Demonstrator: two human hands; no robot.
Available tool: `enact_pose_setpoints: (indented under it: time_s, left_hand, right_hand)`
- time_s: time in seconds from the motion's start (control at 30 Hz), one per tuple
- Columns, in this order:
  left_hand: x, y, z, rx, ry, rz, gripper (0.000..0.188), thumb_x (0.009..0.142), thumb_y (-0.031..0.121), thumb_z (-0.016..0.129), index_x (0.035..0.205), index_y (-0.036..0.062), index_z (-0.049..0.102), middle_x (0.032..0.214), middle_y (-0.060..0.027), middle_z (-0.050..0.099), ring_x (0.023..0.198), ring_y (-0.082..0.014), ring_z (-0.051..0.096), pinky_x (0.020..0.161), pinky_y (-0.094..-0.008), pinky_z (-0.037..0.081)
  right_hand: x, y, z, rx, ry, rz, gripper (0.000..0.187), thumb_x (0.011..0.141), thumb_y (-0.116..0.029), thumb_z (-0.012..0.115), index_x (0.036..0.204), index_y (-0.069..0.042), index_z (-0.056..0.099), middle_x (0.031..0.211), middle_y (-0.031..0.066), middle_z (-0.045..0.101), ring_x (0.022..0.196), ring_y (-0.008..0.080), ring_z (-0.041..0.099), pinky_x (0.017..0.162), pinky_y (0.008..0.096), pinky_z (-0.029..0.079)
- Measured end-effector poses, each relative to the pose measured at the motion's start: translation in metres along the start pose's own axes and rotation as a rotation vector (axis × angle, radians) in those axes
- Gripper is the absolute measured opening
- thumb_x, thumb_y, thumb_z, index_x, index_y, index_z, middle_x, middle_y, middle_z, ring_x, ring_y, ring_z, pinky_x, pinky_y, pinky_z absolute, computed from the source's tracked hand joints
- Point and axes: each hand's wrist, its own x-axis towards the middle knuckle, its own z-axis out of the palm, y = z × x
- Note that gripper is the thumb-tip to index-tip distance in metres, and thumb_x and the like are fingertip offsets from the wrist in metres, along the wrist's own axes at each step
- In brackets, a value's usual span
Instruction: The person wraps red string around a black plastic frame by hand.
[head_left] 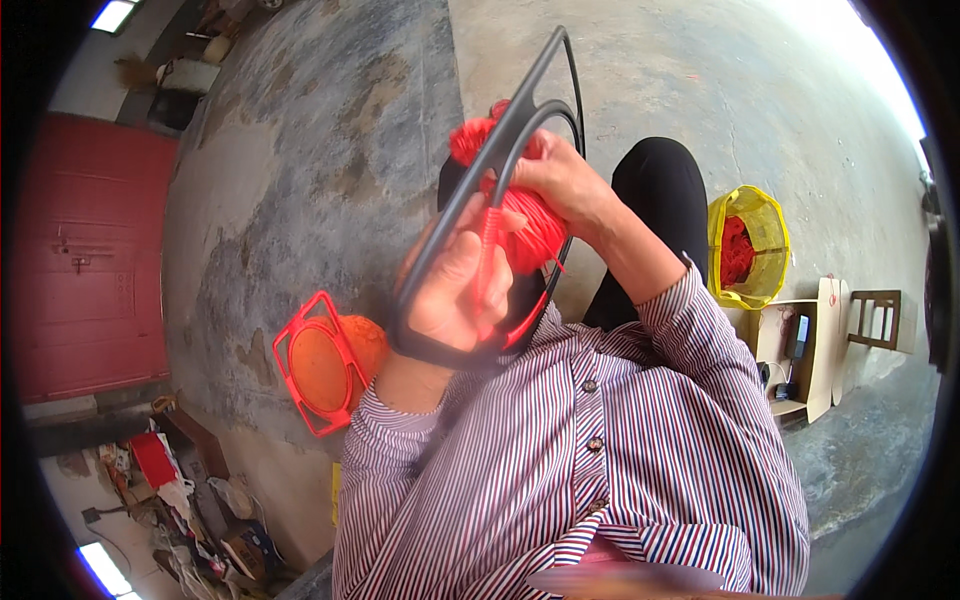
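Over my lap, a black plastic frame (430, 262) with a curved inner ring stands tilted. My left hand (450, 295) is closed round its lower side, and a red cord-wrapped strip (490, 240) runs by the fingers. The fingers are partly blurred. My right hand (560, 185) reaches in from the other side, closed on a bundle of red cord (538, 228) within the frame. More red cord bunches up beyond the frame's upper bar. The right fingertips are partly hidden behind the frame and cord.
A red plastic frame (283, 352) with a round orange piece (325, 368) lies on the floor at left. To the right stand a yellow basket (774, 262) holding red cord (737, 250), an open cardboard box (828, 350) and a small wooden stool (880, 320). Clutter fills the lower left.
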Motion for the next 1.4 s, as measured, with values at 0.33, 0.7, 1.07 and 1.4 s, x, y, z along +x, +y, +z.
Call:
enact_pose_setpoints:
  time_s: [0.33,0.7,1.07,1.4]
  left_hand:
    - [0.004,-0.005,0.025,-0.395,-0.196,-0.244,0.065,0.09,0.052,0.045,0.12,-0.0066,0.043,0.087,-0.0244,0.058,0.058,-0.0281,0.057,0.043,-0.0334,0.044]
    - [0.002,-0.001,-0.02,-0.165,0.271,0.03,0.036,0.08,0.005,0.068,0.113,0.001,0.055,0.098,-0.0128,0.063,0.071,-0.0192,0.059,0.048,-0.0282,0.045]
    - [0.005,0.002,-0.01,-0.292,0.138,-0.053,0.059,0.078,0.01,0.067,0.134,0.0049,0.048,0.104,-0.0121,0.062,0.067,-0.0169,0.049,0.046,-0.0241,0.036]
    - [0.001,0.006,-0.044,-0.14,0.066,0.031,0.035,0.092,0.017,0.06,0.126,0.0103,0.056,0.092,-0.0122,0.055,0.06,-0.0132,0.048,0.041,-0.0207,0.037]
  right_hand:
    - [0.02,-0.023,0.006,-0.341,-0.864,-0.323,0.039,0.084,-0.029,0.071,0.111,-0.001,0.066,0.119,0.0127,0.062,0.106,0.0228,0.058,0.093,0.0347,0.046]
    - [-0.061,0.006,0.011,0.157,-0.099,0.184,0.063,0.071,-0.002,0.078,0.125,-0.003,0.047,0.111,0.005,0.058,0.101,0.0117,0.056,0.087,0.0282,0.048]
    - [-0.044,-0.042,0.005,0.341,-0.056,-0.308,0.042,0.082,-0.011,0.059,0.121,-0.002,0.047,0.12,0.0185,0.057,0.112,0.0269,0.057,0.098,0.04,0.044]
    - [-0.053,-0.014,-0.062,-0.807,0.234,-0.098,0.035,0.084,-0.026,0.07,0.103,-0.001,0.054,0.092,0.0094,0.064,0.087,0.0184,0.063,0.078,0.0322,0.05]
